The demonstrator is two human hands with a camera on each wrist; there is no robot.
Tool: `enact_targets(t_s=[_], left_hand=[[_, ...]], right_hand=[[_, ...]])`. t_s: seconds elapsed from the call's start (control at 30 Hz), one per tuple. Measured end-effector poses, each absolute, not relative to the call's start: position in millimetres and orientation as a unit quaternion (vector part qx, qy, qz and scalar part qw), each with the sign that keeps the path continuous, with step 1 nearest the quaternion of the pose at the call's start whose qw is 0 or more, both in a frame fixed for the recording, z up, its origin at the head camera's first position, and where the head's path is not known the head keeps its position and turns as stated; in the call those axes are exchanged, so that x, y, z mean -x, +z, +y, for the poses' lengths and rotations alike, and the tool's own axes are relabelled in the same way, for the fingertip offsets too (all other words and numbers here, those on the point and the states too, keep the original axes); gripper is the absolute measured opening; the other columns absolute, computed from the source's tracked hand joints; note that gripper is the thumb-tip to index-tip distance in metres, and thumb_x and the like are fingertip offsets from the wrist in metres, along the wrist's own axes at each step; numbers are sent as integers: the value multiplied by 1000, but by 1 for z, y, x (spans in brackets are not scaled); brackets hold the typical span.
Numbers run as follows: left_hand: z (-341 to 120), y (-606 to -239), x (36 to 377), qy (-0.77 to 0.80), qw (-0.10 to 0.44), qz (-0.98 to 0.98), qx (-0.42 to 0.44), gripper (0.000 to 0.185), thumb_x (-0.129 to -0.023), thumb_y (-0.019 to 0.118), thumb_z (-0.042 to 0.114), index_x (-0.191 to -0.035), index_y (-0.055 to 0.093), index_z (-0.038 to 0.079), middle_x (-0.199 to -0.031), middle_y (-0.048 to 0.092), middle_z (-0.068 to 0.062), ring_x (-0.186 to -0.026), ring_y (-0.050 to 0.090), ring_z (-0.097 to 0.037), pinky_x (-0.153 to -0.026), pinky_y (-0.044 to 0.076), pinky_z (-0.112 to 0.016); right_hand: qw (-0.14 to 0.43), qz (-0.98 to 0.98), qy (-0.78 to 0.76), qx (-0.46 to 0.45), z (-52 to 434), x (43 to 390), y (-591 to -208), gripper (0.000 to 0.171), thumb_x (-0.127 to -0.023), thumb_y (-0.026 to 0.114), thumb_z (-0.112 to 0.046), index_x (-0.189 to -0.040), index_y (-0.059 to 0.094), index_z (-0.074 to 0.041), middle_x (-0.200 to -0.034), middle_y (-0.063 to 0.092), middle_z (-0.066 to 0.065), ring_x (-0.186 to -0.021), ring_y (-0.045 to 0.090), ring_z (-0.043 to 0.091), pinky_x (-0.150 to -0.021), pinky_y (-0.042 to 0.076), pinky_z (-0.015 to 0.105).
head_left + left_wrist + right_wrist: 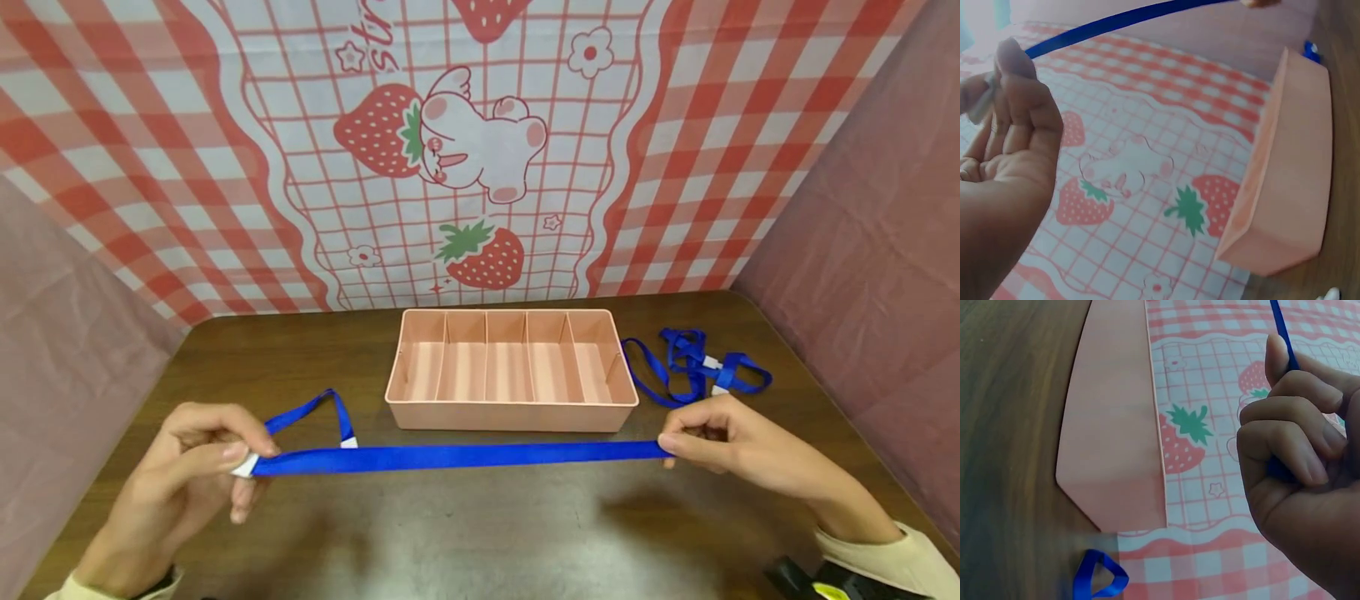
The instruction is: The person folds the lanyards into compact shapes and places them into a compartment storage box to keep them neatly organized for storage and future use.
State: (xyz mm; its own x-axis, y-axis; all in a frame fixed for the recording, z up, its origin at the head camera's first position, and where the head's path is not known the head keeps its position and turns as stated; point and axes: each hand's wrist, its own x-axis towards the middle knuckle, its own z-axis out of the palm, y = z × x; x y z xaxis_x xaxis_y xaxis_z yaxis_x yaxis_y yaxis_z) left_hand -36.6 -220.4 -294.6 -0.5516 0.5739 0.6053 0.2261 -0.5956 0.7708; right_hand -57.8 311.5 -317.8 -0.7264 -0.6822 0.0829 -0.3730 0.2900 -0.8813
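Okay, backdrop first: strawberry-print cloth [315, 100] fills the upper frame. Brown table [480, 533] below it. Pink box [510, 417] sits at centre, long side across the frame; thin dividers make five slots, and no strap or anything else shows inside any of them from the head view.

Left hand [187, 471], lower left: thumb and index pinch a white clip [245, 464], no gap there, other fingers looser. Right hand [738, 442], lower right: thumb and index close on the strap's end, remaining fingers curled in; a bit of blue shows under them in the right wrist view, likely more strap.

Blue strap [465, 457] runs nearly level between the hands, in front of the box in the head view, fairly taut. Risk: the right pinch takes just the end, so a hard pull could slip it loose and drop the span. Slack blue loop behind the left fingers, with a small white fitting [348, 442], could twist or snag if the strap gets folded; can't tell whether it's the same piece.

Spare straps [684, 346], right of the box, lie in a jumble; lifting one could drag others, since loops overlap.
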Motion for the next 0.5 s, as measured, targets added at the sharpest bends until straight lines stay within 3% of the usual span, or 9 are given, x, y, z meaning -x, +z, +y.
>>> enact_targets(t_s=[0.03,0.1,0.17,0.3,0.33,0.43,0.5], left_hand=[[-218,-292,36,767,112,421,-471,43,-92,23,-18,-114,59,-15,-66,51,-17,-49,41,-27,-45,40,-33],[-215,-287,33,769,98,410,-481,40,-90,24,-17,-108,60,-15,-59,44,-15,-45,40,-23,-58,47,-30],[-213,-283,32,769,87,408,-485,37,-85,24,-16,-100,58,-14,-53,41,-12,-42,40,-19,-60,47,-26],[-209,-278,35,772,104,371,-505,31,-86,26,-4,-95,53,-17,-49,39,-10,-36,41,-16,-44,44,-19],[-208,-277,37,770,111,355,-518,32,-88,28,1,-96,52,-18,-50,40,-11,-35,42,-16,-38,42,-19],[-209,-273,44,726,129,329,-590,39,-96,42,14,-103,48,-24,-53,49,-16,-39,54,-19,-42,49,-21],[-207,-268,45,696,136,327,-625,36,-96,50,7,-105,46,-27,-58,56,-21,-46,61,-24,-47,54,-26]], right_hand=[[160,785,-498,333,313,57,-319,31,-99,50,8,-91,71,-14,-61,41,7,-50,34,7,-38,29,22],[170,774,-514,328,315,56,-320,30,-98,50,9,-90,71,-12,-59,39,8,-47,33,11,-37,28,22],[182,764,-529,323,317,56,-321,29,-99,49,9,-91,71,-10,-57,39,9,-43,32,14,-34,28,22],[208,732,-557,334,322,59,-325,30,-100,44,12,-94,68,-5,-56,44,11,-38,33,20,-30,32,23],[215,723,-564,338,324,61,-327,30,-100,43,12,-95,68,-4,-57,46,12,-37,34,22,-29,33,25],[231,703,-580,341,331,66,-332,30,-100,40,13,-95,67,-1,-59,49,13,-37,36,27,-28,35,31],[237,704,-585,325,336,67,-336,29,-101,41,12,-93,66,0,-58,48,13,-37,34,29,-27,34,32]])
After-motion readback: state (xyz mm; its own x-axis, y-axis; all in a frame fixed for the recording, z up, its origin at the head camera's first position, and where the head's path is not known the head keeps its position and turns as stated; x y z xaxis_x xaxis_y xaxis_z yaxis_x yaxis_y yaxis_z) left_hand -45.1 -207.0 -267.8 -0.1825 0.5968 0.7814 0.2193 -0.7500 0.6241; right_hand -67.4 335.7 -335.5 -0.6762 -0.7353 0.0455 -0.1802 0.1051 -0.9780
